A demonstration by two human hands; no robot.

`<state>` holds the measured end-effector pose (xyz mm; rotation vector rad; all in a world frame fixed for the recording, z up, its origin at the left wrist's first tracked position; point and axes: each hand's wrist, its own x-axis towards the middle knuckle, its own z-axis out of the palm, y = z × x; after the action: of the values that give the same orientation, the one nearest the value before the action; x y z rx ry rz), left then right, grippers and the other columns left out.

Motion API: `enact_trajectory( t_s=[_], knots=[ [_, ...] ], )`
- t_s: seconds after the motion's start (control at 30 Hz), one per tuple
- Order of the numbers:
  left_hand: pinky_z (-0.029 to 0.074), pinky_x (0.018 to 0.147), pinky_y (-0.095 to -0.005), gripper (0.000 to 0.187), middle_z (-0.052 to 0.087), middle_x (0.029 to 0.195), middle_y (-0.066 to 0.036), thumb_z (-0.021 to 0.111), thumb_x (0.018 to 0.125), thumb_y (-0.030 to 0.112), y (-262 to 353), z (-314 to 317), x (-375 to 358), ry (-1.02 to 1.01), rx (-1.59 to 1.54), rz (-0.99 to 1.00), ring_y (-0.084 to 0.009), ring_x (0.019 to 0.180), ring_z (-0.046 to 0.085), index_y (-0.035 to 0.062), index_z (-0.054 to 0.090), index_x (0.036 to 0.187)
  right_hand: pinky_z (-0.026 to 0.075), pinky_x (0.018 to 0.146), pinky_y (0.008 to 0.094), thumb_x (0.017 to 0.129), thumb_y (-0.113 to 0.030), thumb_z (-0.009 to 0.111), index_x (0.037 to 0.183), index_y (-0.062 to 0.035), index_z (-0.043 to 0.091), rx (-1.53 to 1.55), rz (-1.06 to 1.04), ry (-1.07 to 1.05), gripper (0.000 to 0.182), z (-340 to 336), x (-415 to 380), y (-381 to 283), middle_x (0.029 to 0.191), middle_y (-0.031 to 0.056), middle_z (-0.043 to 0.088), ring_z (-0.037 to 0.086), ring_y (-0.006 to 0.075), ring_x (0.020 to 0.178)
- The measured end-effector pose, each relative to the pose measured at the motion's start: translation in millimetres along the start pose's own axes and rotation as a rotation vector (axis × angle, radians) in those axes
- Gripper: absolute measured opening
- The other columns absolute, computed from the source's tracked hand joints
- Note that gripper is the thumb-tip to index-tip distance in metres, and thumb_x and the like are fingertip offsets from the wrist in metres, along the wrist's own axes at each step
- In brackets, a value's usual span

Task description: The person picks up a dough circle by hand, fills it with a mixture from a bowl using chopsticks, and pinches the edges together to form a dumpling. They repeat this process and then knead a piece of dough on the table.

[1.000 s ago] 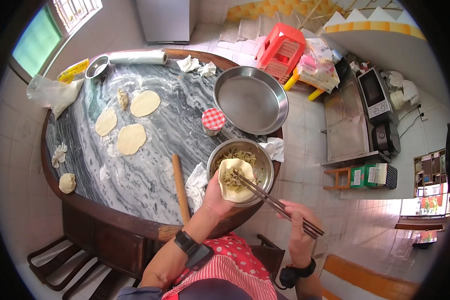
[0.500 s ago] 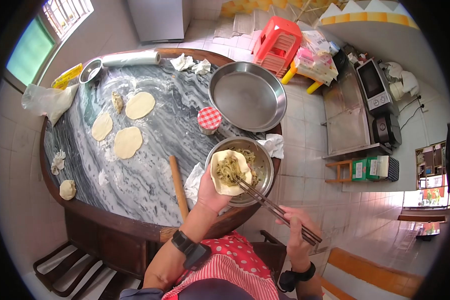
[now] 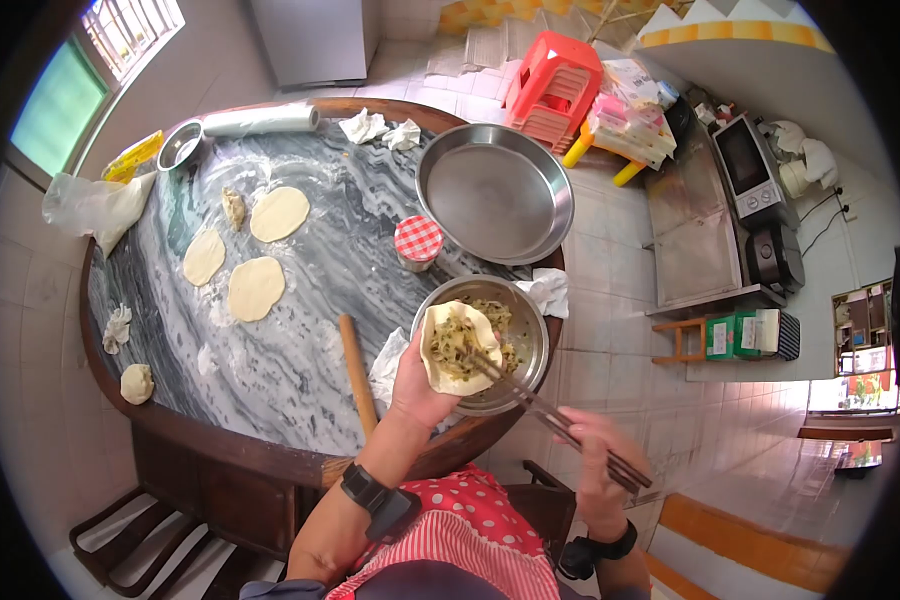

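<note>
Three flat dough rounds (image 3: 255,288) lie on the marble table (image 3: 300,360), with a wooden rolling pin (image 3: 357,372) nearer the edge. Just right of it, the left hand (image 3: 417,385) cups a filled dough wrapper (image 3: 455,345) over the steel filling bowl (image 3: 526,320). Further right, the right hand (image 3: 595,460) pinches chopsticks (image 3: 555,420), whose tips touch the shredded filling in the wrapper.

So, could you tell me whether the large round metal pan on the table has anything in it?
No, the large round metal pan shows only its bare shiny bottom.
</note>
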<state>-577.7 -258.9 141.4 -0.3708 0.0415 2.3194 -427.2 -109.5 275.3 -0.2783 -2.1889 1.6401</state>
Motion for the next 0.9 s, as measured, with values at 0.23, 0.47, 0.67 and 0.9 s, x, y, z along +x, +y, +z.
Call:
enact_trajectory(
  t_s=[0.23, 0.47, 0.67, 0.9],
  knots=[
    [0.042, 0.104, -0.0547, 0.048, 0.056, 0.132, -0.017, 0.031, 0.102, 0.039, 0.3, 0.9, -1.5, 0.109, 0.058, 0.039, -0.0407, 0.121, 0.053, 0.0086, 0.050, 0.134, 0.060, 0.072, 0.0331, 0.097, -0.004, 0.052, 0.093, 0.0086, 0.061, 0.077, -0.011, 0.078, 0.016, 10.5, 18.9, 11.0, 0.103, 0.0240, 0.066, 0.069, 0.0246, 0.085],
    [0.044, 0.102, -0.0578, 0.043, 0.056, 0.131, -0.017, 0.032, 0.103, 0.035, 5.2, 9.8, -4.6, 0.044, 0.036, 0.059, -0.0436, 0.120, 0.053, 0.0115, 0.050, 0.134, 0.060, 0.073, 0.0322, 0.097, -0.006, 0.054, 0.093, 0.0072, 0.063, 0.017, -0.027, -0.001, 0.016, 4.4, 11.3, 3.9, 0.102, 0.0234, 0.067, 0.069, 0.0241, 0.084],
    [0.042, 0.103, -0.0576, 0.046, 0.055, 0.132, -0.018, 0.032, 0.102, 0.036, 6.0, 11.4, -6.1, 0.013, 0.078, 0.068, -0.0431, 0.123, 0.051, 0.0099, 0.049, 0.136, 0.059, 0.075, 0.0324, 0.098, -0.008, 0.053, 0.095, 0.0075, 0.063, -0.009, -0.075, -0.029, 0.018, 12.3, 20.8, 13.1, 0.104, 0.0223, 0.067, 0.069, 0.0240, 0.084],
    [0.041, 0.104, -0.0579, 0.046, 0.055, 0.132, -0.019, 0.031, 0.102, 0.034, 15.4, 4.4, -8.6, -0.017, 0.007, 0.076, -0.0418, 0.124, 0.050, 0.0081, 0.048, 0.136, 0.060, 0.074, 0.0336, 0.098, -0.008, 0.052, 0.097, 0.0076, 0.063, 0.164, 0.047, -0.015, 0.019, 7.4, 15.3, 15.8, 0.106, 0.0223, 0.066, 0.069, 0.0248, 0.087]
  ],
)
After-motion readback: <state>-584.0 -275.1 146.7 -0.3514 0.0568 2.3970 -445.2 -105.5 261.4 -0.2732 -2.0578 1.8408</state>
